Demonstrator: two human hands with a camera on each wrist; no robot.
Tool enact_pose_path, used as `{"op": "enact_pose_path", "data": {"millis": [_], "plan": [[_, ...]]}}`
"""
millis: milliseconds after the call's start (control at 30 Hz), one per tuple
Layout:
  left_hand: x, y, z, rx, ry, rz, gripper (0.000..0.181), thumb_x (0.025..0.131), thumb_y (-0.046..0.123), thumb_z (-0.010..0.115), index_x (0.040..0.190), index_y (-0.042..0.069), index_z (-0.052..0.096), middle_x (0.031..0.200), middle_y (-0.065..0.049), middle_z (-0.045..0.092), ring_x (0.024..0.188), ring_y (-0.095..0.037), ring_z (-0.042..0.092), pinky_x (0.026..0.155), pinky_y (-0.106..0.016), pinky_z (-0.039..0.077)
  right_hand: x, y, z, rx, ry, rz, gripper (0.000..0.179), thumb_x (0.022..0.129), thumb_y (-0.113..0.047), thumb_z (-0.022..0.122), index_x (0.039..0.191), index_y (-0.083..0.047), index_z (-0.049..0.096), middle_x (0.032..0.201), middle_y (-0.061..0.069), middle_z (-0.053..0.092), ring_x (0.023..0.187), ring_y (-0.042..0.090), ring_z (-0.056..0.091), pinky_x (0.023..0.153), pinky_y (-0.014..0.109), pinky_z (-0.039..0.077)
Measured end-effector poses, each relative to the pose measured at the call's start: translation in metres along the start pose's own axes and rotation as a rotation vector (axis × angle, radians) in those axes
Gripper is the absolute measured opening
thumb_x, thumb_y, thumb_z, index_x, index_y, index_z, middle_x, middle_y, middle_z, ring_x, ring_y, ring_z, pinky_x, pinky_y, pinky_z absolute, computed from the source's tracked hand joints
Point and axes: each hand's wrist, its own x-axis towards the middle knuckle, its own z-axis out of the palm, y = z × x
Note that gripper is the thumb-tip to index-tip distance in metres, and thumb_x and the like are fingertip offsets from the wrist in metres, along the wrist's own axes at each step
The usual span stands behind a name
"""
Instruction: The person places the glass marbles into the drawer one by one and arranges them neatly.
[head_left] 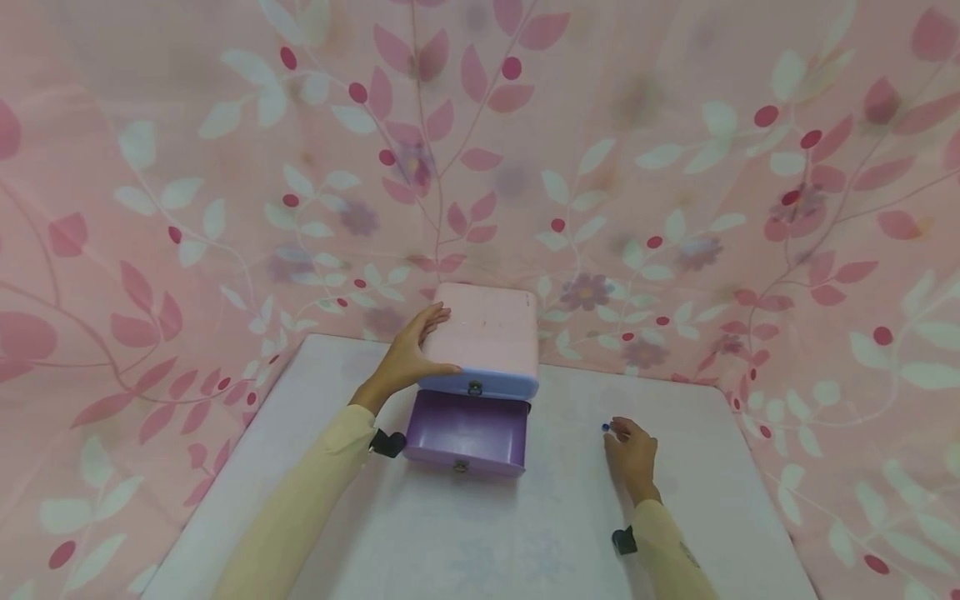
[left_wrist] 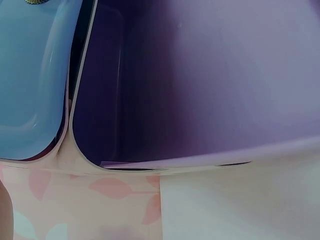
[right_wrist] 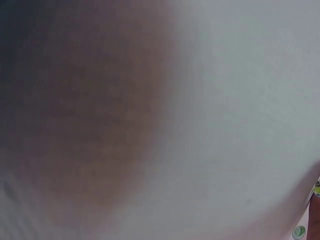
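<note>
A small pink chest of drawers (head_left: 487, 329) stands at the back of the table, its upper blue drawer (head_left: 491, 384) closed. Below it the purple drawer (head_left: 468, 429) is pulled out, with nothing visible inside. My left hand (head_left: 405, 354) rests on the chest's left side, fingers stretched along it and thumb lying at the front top edge. In the left wrist view the purple drawer's inside (left_wrist: 215, 80) fills most of the picture. Off to the right, low over the table, my right hand (head_left: 632, 450) pinches a small round blue object (head_left: 606, 427) at its fingertips; its kind is too small to make out.
A white cloth (head_left: 555, 533) covers the table. Pink leaf-patterned fabric (head_left: 480, 167) hangs right behind the chest and down both sides. Black wrist mounts (head_left: 624, 541) sit on both sleeves. The right wrist view is mostly blurred.
</note>
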Motion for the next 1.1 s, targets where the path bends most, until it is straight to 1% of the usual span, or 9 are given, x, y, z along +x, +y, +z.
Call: {"op": "enact_pose_path", "data": {"millis": [100,133,200,300,367,533,800,933,1100], "plan": [[0.003,-0.012,0.001,-0.003,0.004,-0.002,0.113,0.064,0.019,0.094,0.153,0.006,0.026,0.150,-0.015,0.040,0.139,-0.025,0.036,0.117,-0.037,0.027,0.000,-0.003,0.002,0.014,0.006,-0.008,0.039,0.090,-0.008,0.069,0.127,-0.002,0.061,0.120,0.017,0.066,0.110,0.034,0.063,0.115,0.058,0.020],[0.003,-0.017,0.001,-0.001,0.007,-0.005,0.114,0.063,0.020,0.094,0.154,0.008,0.026,0.151,-0.012,0.040,0.139,-0.023,0.036,0.117,-0.035,0.026,0.000,-0.004,0.002,0.023,0.004,-0.014,0.039,0.090,-0.008,0.070,0.127,-0.001,0.061,0.121,0.017,0.066,0.110,0.035,0.063,0.115,0.059,0.019],[0.005,-0.025,0.002,0.005,0.012,-0.006,0.115,0.063,0.022,0.094,0.154,0.010,0.025,0.151,-0.008,0.041,0.139,-0.019,0.036,0.117,-0.033,0.026,0.000,-0.007,0.004,0.044,0.000,-0.024,0.040,0.089,-0.008,0.070,0.127,-0.001,0.060,0.121,0.018,0.065,0.110,0.035,0.063,0.115,0.058,0.021],[0.006,-0.032,0.002,0.009,0.020,-0.005,0.116,0.062,0.027,0.094,0.155,0.015,0.026,0.150,-0.001,0.042,0.139,-0.013,0.036,0.117,-0.030,0.027,0.001,-0.011,0.008,0.060,-0.002,-0.025,0.040,0.089,-0.008,0.071,0.127,-0.001,0.061,0.121,0.018,0.066,0.109,0.034,0.063,0.103,0.049,0.045],[0.005,-0.034,0.002,0.013,0.021,0.000,0.115,0.062,0.030,0.094,0.154,0.015,0.026,0.150,0.000,0.042,0.138,-0.012,0.036,0.116,-0.029,0.027,0.001,-0.012,0.010,0.061,0.007,-0.024,0.039,0.088,-0.007,0.071,0.126,-0.001,0.061,0.120,0.018,0.066,0.108,0.033,0.064,0.095,0.045,0.052],[0.002,-0.033,0.004,0.018,0.024,-0.002,0.116,0.062,0.034,0.094,0.154,0.013,0.027,0.150,0.001,0.043,0.137,-0.009,0.037,0.116,-0.028,0.027,0.002,-0.013,0.011,0.049,0.037,-0.026,0.034,0.087,-0.003,0.070,0.121,0.001,0.064,0.115,0.018,0.068,0.101,0.032,0.066,0.090,0.044,0.054],[-0.002,-0.029,0.009,0.014,0.031,0.006,0.115,0.062,0.026,0.094,0.154,0.012,0.027,0.150,-0.003,0.043,0.139,-0.015,0.037,0.117,-0.030,0.026,0.000,-0.010,0.005,0.091,0.067,-0.067,0.029,0.085,0.003,0.070,0.113,0.003,0.067,0.105,0.018,0.071,0.092,0.029,0.070,0.081,0.039,0.058],[-0.006,-0.015,0.011,0.020,0.017,0.004,0.114,0.064,0.022,0.094,0.154,0.006,0.025,0.151,-0.010,0.041,0.140,-0.022,0.036,0.118,-0.036,0.025,-0.001,-0.007,0.003,0.115,0.088,-0.077,0.028,0.085,0.002,0.070,0.113,0.002,0.068,0.105,0.018,0.071,0.092,0.029,0.070,0.076,0.027,0.058],[-0.009,-0.019,0.012,0.030,0.036,-0.010,0.116,0.062,0.034,0.094,0.154,0.012,0.027,0.150,0.000,0.043,0.138,-0.009,0.037,0.116,-0.027,0.026,0.001,-0.014,0.000,0.198,0.128,-0.113,0.028,0.084,0.004,0.072,0.111,0.002,0.069,0.104,0.017,0.071,0.092,0.029,0.070,0.069,0.008,0.052]]}}
